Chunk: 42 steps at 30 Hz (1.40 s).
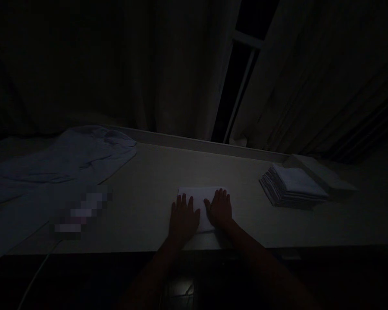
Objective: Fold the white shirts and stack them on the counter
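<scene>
A small white folded cloth (200,199) lies flat near the front edge of the table, under both of my hands. My left hand (183,219) presses on its left side, fingers stretched out and pointing away from me. On its right side rests my right hand (220,209), palm down with the thumb spread toward the middle. Neither hand grips anything. The palms hide much of the cloth, and the dim light blurs its folds.
To the right stands a stack of folded white cloths (297,185) beside a pale box-like block (323,174). A rumpled white cloth (93,148) covers the table's left. A pixelated object with a cord (39,273) lies at front left. Curtains (181,64) hang behind the table (142,206).
</scene>
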Available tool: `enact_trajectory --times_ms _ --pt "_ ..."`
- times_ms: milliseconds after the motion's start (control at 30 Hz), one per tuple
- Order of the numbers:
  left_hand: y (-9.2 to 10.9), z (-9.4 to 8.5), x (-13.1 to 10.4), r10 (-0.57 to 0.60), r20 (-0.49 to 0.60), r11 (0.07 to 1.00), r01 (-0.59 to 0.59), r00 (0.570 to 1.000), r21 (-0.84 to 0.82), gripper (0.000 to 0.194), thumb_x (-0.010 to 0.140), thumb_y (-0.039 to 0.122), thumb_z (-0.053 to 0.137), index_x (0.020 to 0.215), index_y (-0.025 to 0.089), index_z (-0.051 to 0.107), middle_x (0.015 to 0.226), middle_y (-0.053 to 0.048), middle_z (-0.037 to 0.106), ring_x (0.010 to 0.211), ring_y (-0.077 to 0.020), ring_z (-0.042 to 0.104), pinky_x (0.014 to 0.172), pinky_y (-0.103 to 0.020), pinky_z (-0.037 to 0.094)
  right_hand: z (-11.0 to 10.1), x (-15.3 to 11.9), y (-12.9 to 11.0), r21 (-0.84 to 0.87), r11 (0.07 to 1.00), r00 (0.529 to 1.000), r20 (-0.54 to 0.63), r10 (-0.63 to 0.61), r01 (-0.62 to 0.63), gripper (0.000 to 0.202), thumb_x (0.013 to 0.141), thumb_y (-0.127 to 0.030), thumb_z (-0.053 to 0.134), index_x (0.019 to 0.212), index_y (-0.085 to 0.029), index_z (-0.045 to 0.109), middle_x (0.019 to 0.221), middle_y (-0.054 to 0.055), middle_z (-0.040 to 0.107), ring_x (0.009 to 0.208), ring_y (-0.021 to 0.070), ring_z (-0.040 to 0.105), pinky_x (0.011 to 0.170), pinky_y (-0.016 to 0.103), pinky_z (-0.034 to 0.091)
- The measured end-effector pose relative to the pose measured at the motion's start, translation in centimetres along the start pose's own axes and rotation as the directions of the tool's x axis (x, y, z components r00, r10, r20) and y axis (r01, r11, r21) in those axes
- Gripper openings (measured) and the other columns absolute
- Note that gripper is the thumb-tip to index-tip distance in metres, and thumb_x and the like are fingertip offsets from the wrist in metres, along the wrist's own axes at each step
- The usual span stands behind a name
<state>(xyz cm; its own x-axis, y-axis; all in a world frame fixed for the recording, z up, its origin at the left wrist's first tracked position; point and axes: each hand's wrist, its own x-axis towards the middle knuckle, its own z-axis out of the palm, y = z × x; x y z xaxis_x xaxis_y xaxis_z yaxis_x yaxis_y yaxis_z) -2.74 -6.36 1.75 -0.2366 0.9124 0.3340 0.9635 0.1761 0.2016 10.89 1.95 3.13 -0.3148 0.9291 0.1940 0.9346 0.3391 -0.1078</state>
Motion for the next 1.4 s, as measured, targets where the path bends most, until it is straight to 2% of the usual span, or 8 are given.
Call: enact_trajectory --times_ms 200,400,500,633,867,1033,1200,1400 --pt "0.0 0.1 0.2 -0.008 0.060 1.000 0.009 0.998 -0.005 0.074 0.090 0.061 0.028 0.144 0.012 0.042 0.155 -0.020 0.032 0.146 -0.0353 0.020 0.116 -0.057 0.016 0.2 1.2 1.1 0.026 1.000 0.999 0.031 0.014 -0.015 0.091 0.095 -0.065 0.013 0.148 0.007 0.029 0.154 0.028 0.026 0.146 0.0375 0.014 0.116 0.053 0.002" --pt "0.0 -0.9 1.9 0.039 0.148 0.991 -0.057 0.988 0.120 0.076 0.086 0.065 0.033 0.136 0.011 0.050 0.145 -0.024 0.046 0.140 -0.0414 0.033 0.112 -0.065 0.014 -0.6 2.3 3.0 0.104 0.994 0.986 0.161 -0.048 0.031 0.096 0.088 -0.078 0.021 0.150 -0.004 0.032 0.154 0.022 0.030 0.143 0.0368 0.026 0.113 0.051 0.019" --pt "0.6 -1.7 3.9 0.108 0.199 0.978 -0.139 0.974 0.152 0.071 0.082 0.059 0.045 0.126 0.005 0.058 0.140 -0.027 0.050 0.139 -0.0414 0.034 0.116 -0.058 0.012 -0.5 2.2 3.5 0.112 0.993 0.993 0.106 -0.052 0.040 0.094 0.089 -0.076 0.018 0.151 -0.007 0.030 0.157 0.020 0.026 0.144 0.0349 0.022 0.115 0.051 0.014" --pt "1.2 -1.2 5.5 0.197 0.200 0.972 -0.218 0.960 0.090 0.068 0.086 0.052 0.042 0.140 0.010 0.046 0.153 -0.020 0.036 0.144 -0.0368 0.027 0.116 -0.051 0.018 0.0 2.0 3.4 0.111 0.993 0.995 0.088 -0.048 0.038 0.095 0.090 -0.075 0.015 0.151 -0.003 0.028 0.158 0.021 0.021 0.147 0.0347 0.014 0.117 0.052 0.003" --pt "0.1 1.1 4.5 0.101 0.143 0.990 -0.115 0.984 0.086 0.087 0.084 0.076 0.025 0.147 0.017 0.039 0.152 -0.018 0.038 0.144 -0.0405 0.025 0.115 -0.055 0.017 0.1 2.6 4.2 0.189 0.981 0.986 0.153 -0.071 0.041 0.102 0.087 -0.079 0.017 0.152 -0.001 0.022 0.159 0.022 0.015 0.148 0.0343 0.009 0.117 0.050 0.009" --pt "0.3 0.6 4.5 0.091 0.142 0.990 -0.106 0.986 0.098 0.085 0.084 0.076 0.027 0.146 0.019 0.040 0.152 -0.016 0.039 0.143 -0.0388 0.029 0.114 -0.055 0.017 -0.4 2.6 5.0 0.241 0.969 0.981 0.170 -0.095 0.052 0.090 0.092 -0.074 0.020 0.151 -0.007 0.029 0.158 0.017 0.025 0.147 0.0292 0.016 0.117 0.044 0.014" --pt "0.6 -0.4 4.1 0.134 0.065 0.986 -0.140 0.989 0.096 0.072 0.091 0.062 0.027 0.143 0.015 0.044 0.153 -0.015 0.037 0.144 -0.0333 0.027 0.117 -0.052 0.017 -0.6 1.8 4.9 0.218 0.974 0.994 0.074 -0.079 0.061 0.068 0.100 -0.057 0.016 0.148 -0.013 0.037 0.157 0.012 0.029 0.147 0.0244 0.018 0.118 0.044 0.009" --pt "-1.9 -0.4 1.9 0.177 0.122 0.980 -0.187 0.977 0.070 0.067 0.093 0.059 0.027 0.143 0.018 0.044 0.153 -0.014 0.038 0.144 -0.0315 0.028 0.116 -0.050 0.023 -1.4 1.3 4.3 0.172 0.982 0.994 0.058 -0.092 0.081 0.067 0.100 -0.053 0.019 0.148 -0.011 0.037 0.157 0.013 0.028 0.147 0.0267 0.017 0.118 0.049 0.004"
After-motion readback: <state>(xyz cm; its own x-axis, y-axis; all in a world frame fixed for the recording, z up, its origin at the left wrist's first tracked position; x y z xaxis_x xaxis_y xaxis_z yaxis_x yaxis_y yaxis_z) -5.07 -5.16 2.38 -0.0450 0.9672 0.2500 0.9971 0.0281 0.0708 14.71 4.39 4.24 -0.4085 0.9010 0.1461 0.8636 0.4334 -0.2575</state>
